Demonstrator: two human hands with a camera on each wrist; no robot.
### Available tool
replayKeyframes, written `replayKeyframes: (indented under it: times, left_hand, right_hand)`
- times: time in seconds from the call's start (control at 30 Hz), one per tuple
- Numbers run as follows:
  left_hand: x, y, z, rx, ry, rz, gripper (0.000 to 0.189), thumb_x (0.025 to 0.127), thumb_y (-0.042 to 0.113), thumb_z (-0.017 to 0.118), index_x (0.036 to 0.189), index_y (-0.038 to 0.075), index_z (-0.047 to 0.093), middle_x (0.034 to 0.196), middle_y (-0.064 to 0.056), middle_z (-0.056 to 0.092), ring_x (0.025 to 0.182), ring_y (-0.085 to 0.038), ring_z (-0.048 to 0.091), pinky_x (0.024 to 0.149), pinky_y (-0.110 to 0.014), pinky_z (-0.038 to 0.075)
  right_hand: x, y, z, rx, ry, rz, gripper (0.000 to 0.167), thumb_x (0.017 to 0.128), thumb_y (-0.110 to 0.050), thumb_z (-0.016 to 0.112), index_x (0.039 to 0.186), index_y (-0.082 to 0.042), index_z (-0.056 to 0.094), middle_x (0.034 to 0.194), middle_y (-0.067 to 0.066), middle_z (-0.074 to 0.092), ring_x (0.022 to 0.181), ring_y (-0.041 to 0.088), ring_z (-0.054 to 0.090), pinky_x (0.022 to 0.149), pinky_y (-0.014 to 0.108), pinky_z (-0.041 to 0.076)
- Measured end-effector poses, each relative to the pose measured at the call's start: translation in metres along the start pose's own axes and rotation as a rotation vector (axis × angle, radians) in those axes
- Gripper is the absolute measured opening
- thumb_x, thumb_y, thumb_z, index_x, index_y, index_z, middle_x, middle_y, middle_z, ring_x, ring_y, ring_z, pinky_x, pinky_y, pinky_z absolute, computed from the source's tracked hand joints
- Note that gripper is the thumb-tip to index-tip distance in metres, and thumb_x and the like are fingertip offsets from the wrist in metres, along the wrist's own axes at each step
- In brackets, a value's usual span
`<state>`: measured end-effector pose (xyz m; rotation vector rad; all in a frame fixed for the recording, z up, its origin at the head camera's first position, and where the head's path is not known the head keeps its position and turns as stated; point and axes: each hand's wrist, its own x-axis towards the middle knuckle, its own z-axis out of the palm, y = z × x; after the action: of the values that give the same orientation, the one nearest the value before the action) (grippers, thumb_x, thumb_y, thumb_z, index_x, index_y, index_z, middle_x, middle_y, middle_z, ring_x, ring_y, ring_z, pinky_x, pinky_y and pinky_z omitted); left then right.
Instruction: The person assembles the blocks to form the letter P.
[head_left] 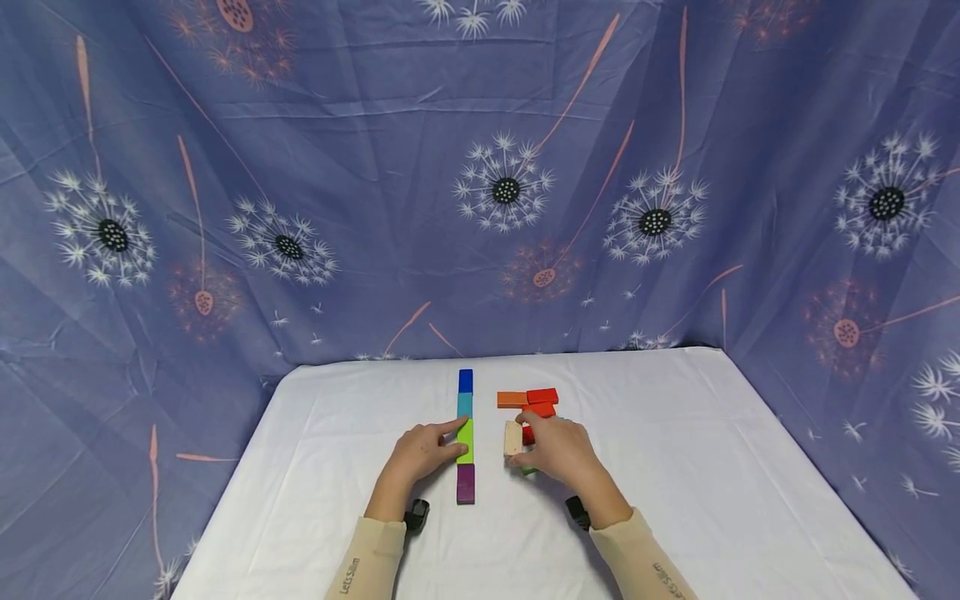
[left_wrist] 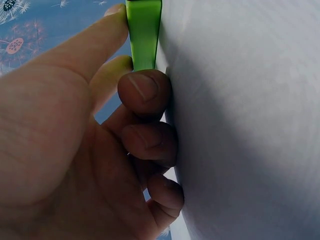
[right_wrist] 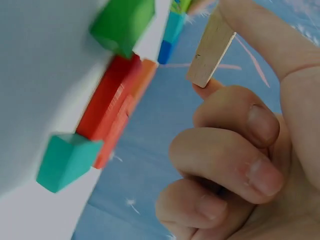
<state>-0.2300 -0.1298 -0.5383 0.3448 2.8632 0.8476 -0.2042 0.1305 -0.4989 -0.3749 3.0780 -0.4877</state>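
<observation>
A straight row of blocks stands on the white cloth: a blue block point(head_left: 466, 381), a light blue block point(head_left: 465, 405), a lime green block point(head_left: 466, 442) and a purple block point(head_left: 466, 484) nearest me. My left hand point(head_left: 422, 454) is beside the row, thumb and index fingertips touching the lime block point(left_wrist: 144, 37). The other left fingers bend low against the cloth. Between thumb and index finger, my right hand point(head_left: 558, 448) pinches a plain wooden block point(head_left: 513, 439) by its two ends, to the right of the row. In the right wrist view the wooden block point(right_wrist: 210, 50) appears edge-on.
Loose blocks lie around and beyond my right hand: an orange block point(head_left: 512, 400), several red ones such as the red block point(head_left: 542, 396), a green block point(right_wrist: 124, 25) and a teal block point(right_wrist: 67, 160). A patterned blue curtain point(head_left: 390, 275) hangs behind the white tablecloth point(head_left: 360, 400).
</observation>
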Motion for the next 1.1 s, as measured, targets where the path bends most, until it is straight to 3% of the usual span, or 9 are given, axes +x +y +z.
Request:
replayKeyframes:
  times: [0.23,0.43,0.57,0.8,1.1]
  left_hand:
    - [0.0,0.001,-0.002,0.008,0.001,0.005,0.06,0.093,0.048,0.077,0.15,0.034,0.063,0.07,0.003,0.056,0.065,-0.014,0.042,0.062,-0.031,0.031]
    - [0.001,0.002,-0.003,0.01,-0.001,-0.009,0.059,0.094,0.047,0.077,0.15,0.034,0.062,0.071,0.003,0.058,0.066,-0.015,0.044,0.063,-0.032,0.033]
    - [0.001,0.002,-0.002,0.014,-0.009,-0.007,0.06,0.094,0.047,0.077,0.15,0.033,0.062,0.072,0.003,0.059,0.066,-0.014,0.045,0.063,-0.031,0.035]
    - [0.0,0.001,-0.003,0.019,-0.012,0.004,0.06,0.095,0.047,0.076,0.151,0.033,0.062,0.073,0.003,0.061,0.068,-0.013,0.047,0.065,-0.032,0.039]
    - [-0.002,0.003,-0.002,0.014,-0.006,0.007,0.06,0.095,0.045,0.076,0.151,0.032,0.062,0.07,0.003,0.058,0.066,-0.014,0.045,0.063,-0.031,0.036]
  right_hand:
    - [-0.015,-0.009,-0.007,0.017,0.026,-0.041,0.066,0.075,-0.053,0.093,0.128,-0.023,0.068,0.061,-0.007,0.056,0.058,0.01,0.047,0.058,0.03,0.041]
    - [-0.028,-0.02,-0.002,0.013,0.049,-0.1,0.066,0.074,-0.053,0.094,0.127,-0.023,0.07,0.055,-0.009,0.04,0.049,0.006,0.032,0.05,0.025,0.025]
    - [-0.035,-0.027,0.001,0.013,0.044,-0.122,0.065,0.074,-0.053,0.094,0.126,-0.021,0.072,0.054,-0.01,0.031,0.05,0.007,0.028,0.05,0.025,0.021]
    - [-0.047,-0.039,0.009,-0.005,0.011,-0.149,0.066,0.072,-0.054,0.095,0.126,-0.022,0.072,0.055,-0.01,0.031,0.051,0.007,0.028,0.051,0.025,0.022]
    - [-0.058,-0.05,0.027,0.006,-0.031,-0.192,0.066,0.069,-0.055,0.095,0.123,-0.024,0.073,0.054,-0.013,0.037,0.053,0.005,0.031,0.054,0.025,0.029]
